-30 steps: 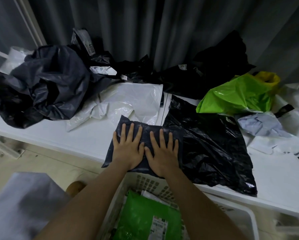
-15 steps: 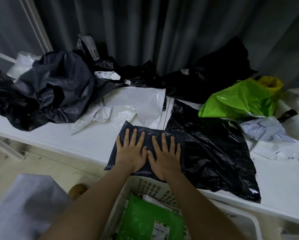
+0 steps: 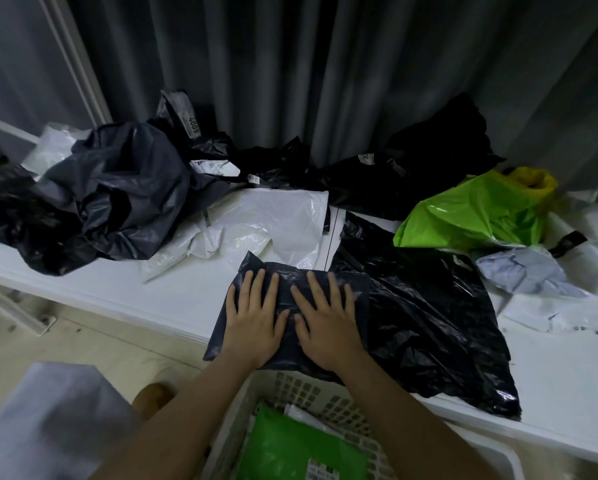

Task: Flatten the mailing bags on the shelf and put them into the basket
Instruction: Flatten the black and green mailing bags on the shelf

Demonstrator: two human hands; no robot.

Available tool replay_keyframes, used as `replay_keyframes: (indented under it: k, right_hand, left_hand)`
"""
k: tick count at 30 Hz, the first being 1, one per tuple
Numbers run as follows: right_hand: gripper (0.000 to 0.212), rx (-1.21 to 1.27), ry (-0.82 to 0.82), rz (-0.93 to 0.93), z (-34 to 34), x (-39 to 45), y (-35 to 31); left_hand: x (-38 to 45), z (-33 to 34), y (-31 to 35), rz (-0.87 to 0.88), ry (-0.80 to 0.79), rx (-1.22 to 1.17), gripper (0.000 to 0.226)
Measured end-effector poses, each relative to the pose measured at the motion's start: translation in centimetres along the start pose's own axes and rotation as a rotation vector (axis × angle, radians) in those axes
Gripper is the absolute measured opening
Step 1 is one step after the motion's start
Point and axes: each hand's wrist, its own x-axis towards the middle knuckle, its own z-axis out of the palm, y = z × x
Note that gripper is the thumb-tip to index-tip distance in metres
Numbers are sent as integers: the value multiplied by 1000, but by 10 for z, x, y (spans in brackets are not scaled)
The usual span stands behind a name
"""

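The dark bag [image 3: 283,306] lies flat at the shelf [image 3: 173,292] front edge, its near end overhanging the basket [image 3: 301,389]. It looks thin, light, limp and slick, so it should slide easily; pinching the overhanging edge seems best. Left hand [image 3: 252,320] and right hand [image 3: 325,320] press it, fingers straight and spread, side by side.

Legible text: "4009", showing in black on a white label [image 3: 193,124], which is sitting on the upright grey mailing bag [image 3: 176,109] at the back. Other labels on the bags are showing print too small or blurred to read.
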Motion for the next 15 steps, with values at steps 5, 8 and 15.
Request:
replay_keyframes:
  k: [5, 8, 15]
  right_hand:
    - [66, 51, -148, 34, 5, 7, 5]
    - [56, 82, -207, 105, 3, 11, 3]
    - [77, 21, -89, 104, -2, 5, 2]
  left_hand:
    - [-5, 4, 0, 18, 24, 27, 63]
    - [-4, 8, -3, 38, -21, 58, 65]
    - [17, -9, 1, 175, -88, 199, 74]
